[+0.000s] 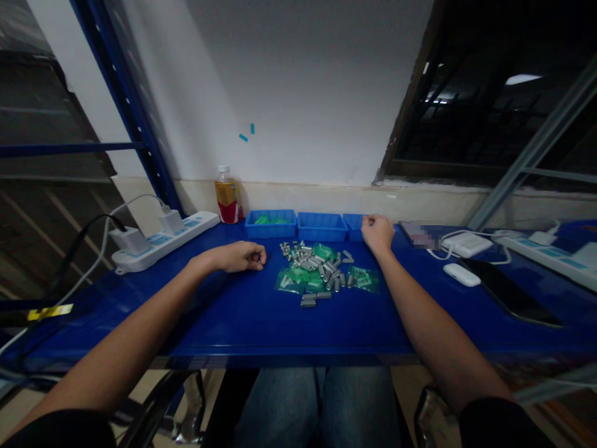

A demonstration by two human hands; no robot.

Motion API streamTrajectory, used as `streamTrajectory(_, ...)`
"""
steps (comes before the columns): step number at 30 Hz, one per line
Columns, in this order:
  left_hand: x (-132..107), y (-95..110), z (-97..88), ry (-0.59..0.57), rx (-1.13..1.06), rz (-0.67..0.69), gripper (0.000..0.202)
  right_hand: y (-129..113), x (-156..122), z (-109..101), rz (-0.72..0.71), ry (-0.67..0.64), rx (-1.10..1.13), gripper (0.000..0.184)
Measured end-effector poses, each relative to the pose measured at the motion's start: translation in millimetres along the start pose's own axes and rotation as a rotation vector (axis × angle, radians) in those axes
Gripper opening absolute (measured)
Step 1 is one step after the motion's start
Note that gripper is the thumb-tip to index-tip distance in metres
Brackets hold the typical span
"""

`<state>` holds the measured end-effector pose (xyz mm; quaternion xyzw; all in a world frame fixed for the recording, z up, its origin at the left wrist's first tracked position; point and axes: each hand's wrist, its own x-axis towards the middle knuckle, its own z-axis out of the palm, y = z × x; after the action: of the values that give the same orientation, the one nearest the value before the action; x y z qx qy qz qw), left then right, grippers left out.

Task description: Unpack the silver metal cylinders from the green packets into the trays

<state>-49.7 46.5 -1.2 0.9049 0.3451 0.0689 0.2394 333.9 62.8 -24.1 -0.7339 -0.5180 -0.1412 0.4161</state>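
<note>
Metal pieces point(309, 266) lay before the middle bin point(321, 235), probably rigid and slick, best pinched along their sides. The left hand point(240, 256) curled front-left of it, the right hand point(379, 233) rightward, fingers bent; whether either held anything was unclear.

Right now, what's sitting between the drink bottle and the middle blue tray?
Another blue tray, with green stuff inside; the head view shows it.

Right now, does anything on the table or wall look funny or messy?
Yes, a bit. Silvery metal cylinders lie loose in a jumble among green-tinted plastic bags on the blue table, in front of the blue trays, so it looks almost spilled. Two teal strips on the wall tilt differently, which looks odd too.
</note>
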Motion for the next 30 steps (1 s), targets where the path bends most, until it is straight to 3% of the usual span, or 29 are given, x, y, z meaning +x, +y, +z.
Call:
streamTrajectory(4,10,3,13.1,0.207,0.076,0.127,0.014,-9,-3,0,-0.024,-0.038,0.006,0.030)
streamTrajectory(6,15,8,21.3,0.252,0.080,0.153,0.016,-15,-7,0,-0.055,-0.056,0.020,0.028)
streamTrajectory(13,19,22,34.1,0.301,0.073,0.155,0.028,-26,-14,0,-0.114,-0.098,0.032,0.021)
streamTrajectory(19,19,18,34.5,0.413,0.073,0.195,0.030,-18,-11,5,-0.107,-0.072,0.027,0.025)
streamTrajectory(30,21,17,35.1,0.421,0.096,0.215,0.030,-16,-10,5,-0.049,-0.046,0.017,0.029)
